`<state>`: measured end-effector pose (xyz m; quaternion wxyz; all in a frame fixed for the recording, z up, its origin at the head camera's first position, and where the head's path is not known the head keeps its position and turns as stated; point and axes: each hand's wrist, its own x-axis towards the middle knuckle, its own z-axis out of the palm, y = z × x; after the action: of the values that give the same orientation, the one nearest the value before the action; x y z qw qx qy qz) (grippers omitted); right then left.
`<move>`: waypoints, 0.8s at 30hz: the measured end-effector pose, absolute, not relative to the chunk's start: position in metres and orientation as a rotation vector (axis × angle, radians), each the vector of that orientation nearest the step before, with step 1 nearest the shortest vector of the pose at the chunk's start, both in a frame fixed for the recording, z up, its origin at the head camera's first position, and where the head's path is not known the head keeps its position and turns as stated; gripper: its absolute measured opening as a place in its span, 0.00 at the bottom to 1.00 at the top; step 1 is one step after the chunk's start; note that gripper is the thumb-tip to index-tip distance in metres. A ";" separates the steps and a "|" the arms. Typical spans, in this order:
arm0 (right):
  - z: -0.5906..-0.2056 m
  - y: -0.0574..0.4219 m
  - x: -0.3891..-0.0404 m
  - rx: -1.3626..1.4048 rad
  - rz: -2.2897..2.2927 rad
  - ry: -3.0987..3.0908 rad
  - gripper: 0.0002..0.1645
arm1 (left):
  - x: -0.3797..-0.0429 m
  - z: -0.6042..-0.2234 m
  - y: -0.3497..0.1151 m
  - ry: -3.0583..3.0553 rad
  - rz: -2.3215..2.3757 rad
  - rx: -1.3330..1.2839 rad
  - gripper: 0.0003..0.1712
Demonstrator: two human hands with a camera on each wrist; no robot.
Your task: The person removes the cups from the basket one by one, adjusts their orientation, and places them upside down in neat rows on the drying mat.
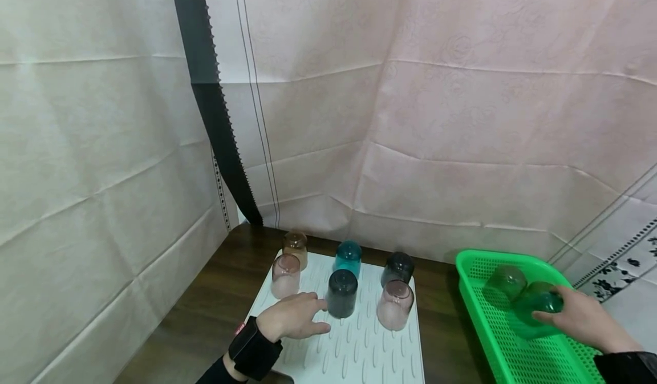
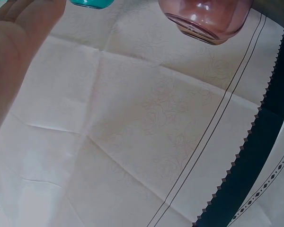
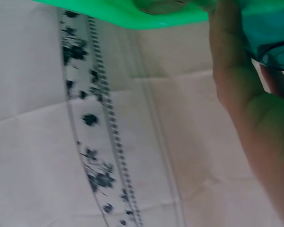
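Note:
In the head view my right hand grips a teal glass near its base, inside the green basket. The right wrist view shows the fingers around this teal glass. Another clear glass lies beside it in the basket. My left hand hovers over the white board, fingers loosely extended and holding nothing. Its fingertips are right by an upside-down dark grey glass. A pink glass stands just behind that hand.
Also upside down on the board are an amber glass, a teal-blue glass, a black glass and a pale pink glass. The dark wooden table meets cloth-covered walls behind and at the left.

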<state>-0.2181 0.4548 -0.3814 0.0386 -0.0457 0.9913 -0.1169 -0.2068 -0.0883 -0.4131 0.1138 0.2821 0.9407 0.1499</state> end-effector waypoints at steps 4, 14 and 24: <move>-0.376 0.443 -0.216 -0.180 -0.360 3.094 0.60 | -0.205 -0.412 -0.088 2.767 0.439 0.849 0.21; -0.353 0.381 -0.189 -0.255 -0.456 3.254 0.54 | -0.201 -0.407 -0.081 2.771 0.422 0.841 0.23; -0.365 0.305 -0.173 -0.206 -0.691 3.105 0.55 | -0.197 -0.405 -0.075 2.770 0.455 0.859 0.27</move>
<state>-0.1727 0.3046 -0.3655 -0.0232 -0.0646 0.9738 -0.2166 -0.1974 -0.0751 -0.4051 0.1026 0.2911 0.9386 0.1542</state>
